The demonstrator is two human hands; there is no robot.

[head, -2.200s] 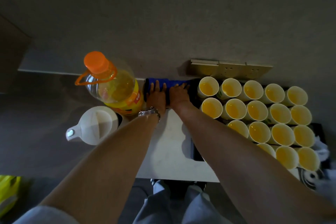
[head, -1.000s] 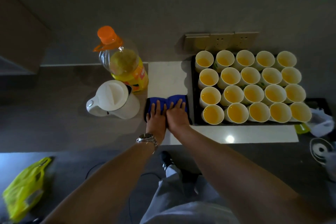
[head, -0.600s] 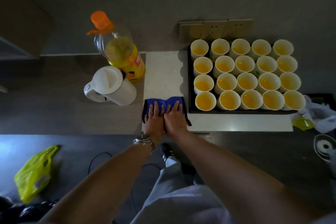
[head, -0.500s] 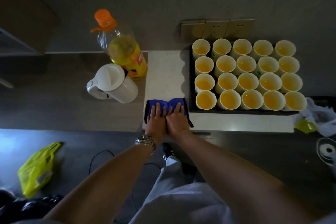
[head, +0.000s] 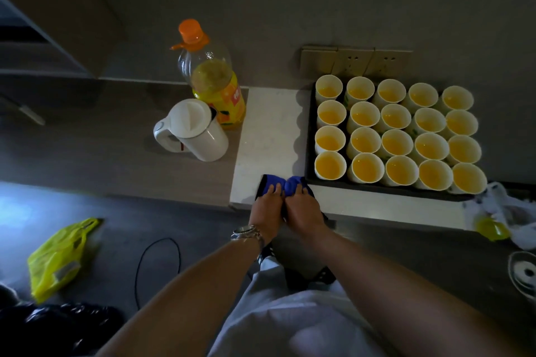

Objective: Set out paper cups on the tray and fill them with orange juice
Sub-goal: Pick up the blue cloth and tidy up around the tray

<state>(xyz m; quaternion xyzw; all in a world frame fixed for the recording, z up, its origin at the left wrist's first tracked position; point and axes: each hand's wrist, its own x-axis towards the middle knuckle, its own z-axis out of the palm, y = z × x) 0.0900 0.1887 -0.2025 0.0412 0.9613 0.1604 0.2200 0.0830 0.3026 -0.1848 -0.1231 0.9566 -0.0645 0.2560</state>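
Observation:
Several white paper cups (head: 396,142), each holding orange juice, stand in tight rows on a black tray (head: 309,136) on the white counter slab (head: 269,130). An orange-capped juice bottle (head: 216,90), partly full, stands upright to the left at the back. My left hand (head: 266,210) and my right hand (head: 304,210) lie side by side on a blue cloth (head: 293,182) at the slab's front edge, just left of the tray's near corner. The cloth is bunched up between the fingertips, and part of it hangs over the edge.
A white kettle (head: 193,129) stands in front of the bottle. Wall sockets (head: 353,59) sit behind the tray. A crumpled plastic bag (head: 504,217) lies at the counter's right end. On the floor are a yellow bag (head: 58,258) and a black cable (head: 156,264).
Both hands have dragged the blue cloth from the back of the white slab to its front edge. The cloth has bunched between them and now overhangs the edge.

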